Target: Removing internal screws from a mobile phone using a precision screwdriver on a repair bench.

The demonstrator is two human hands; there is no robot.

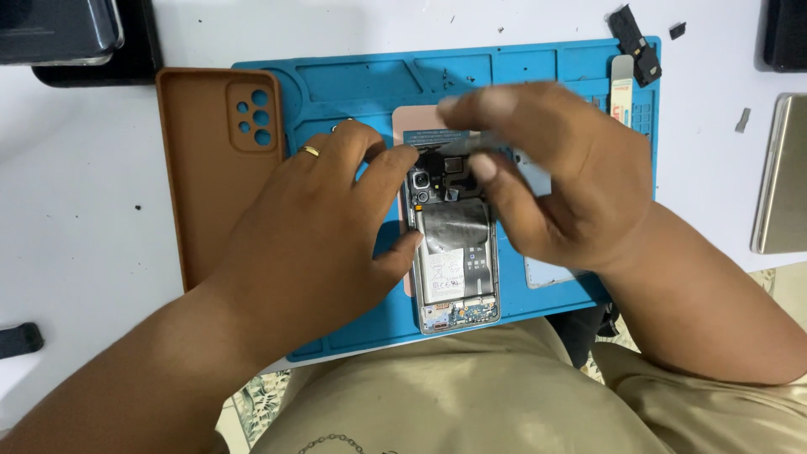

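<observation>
An opened phone (458, 269) lies face down on a blue repair mat (353, 84), showing its battery, camera modules and bottom circuit board. My left hand (311, 227), with a ring on one finger, grips the phone's left edge; the thumb rests at the side by the battery. My right hand (546, 176) hovers over the phone's top end, blurred by motion. Its thumb and forefinger pinch a thin grey metal tool (471, 139) whose tip sits over the camera area. The top part of the phone is partly hidden by both hands.
A brown phone case (210, 168) lies on the mat's left edge. A light blue back cover (546, 273) lies under my right wrist. A white pry card (622, 92) and black parts (635, 34) are at the top right. A grey device (782, 176) lies at the far right.
</observation>
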